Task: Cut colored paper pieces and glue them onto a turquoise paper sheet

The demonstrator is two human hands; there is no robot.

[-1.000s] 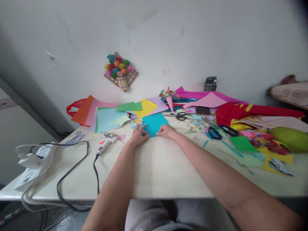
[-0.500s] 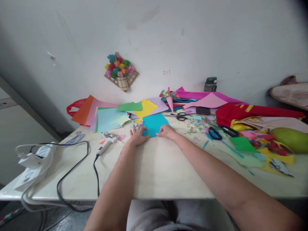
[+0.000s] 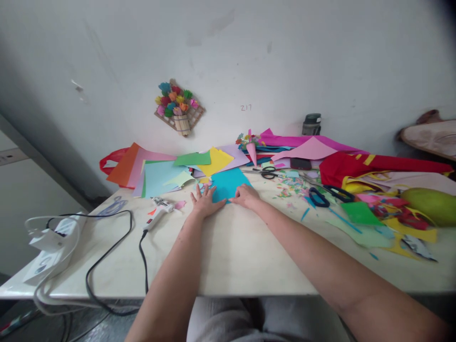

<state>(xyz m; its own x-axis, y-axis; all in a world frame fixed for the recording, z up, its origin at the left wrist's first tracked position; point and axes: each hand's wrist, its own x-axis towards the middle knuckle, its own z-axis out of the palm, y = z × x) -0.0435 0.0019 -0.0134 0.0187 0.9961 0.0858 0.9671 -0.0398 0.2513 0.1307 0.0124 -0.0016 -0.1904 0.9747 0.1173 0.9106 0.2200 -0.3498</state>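
A blue sheet of paper (image 3: 230, 183) lies on the table in front of me, its near edge between my hands. My left hand (image 3: 205, 202) rests spread on the sheet's left side, thumb pointing toward the near edge. At the near right corner, my right hand (image 3: 247, 196) is closed, with its fingertips pinched on the paper's edge. To the left lies a white glue gun (image 3: 155, 217) with a black cord. Small pink and orange paper scraps (image 3: 180, 204) are by its nozzle.
Coloured sheets (image 3: 164, 175) lie at the back left. Black scissors (image 3: 268, 172) and dark-handled scissors (image 3: 318, 197) lie right among paper clippings (image 3: 292, 186). A power strip (image 3: 53, 247) sits at the left edge. A green mango-like fruit (image 3: 431, 206) and red fabric-like material (image 3: 356, 168) are far right.
My right hand has shifted slightly left along the near edge, toward my left thumb. My left hand has moved a little, its thumb reaching further right. The blue paper stays in place.
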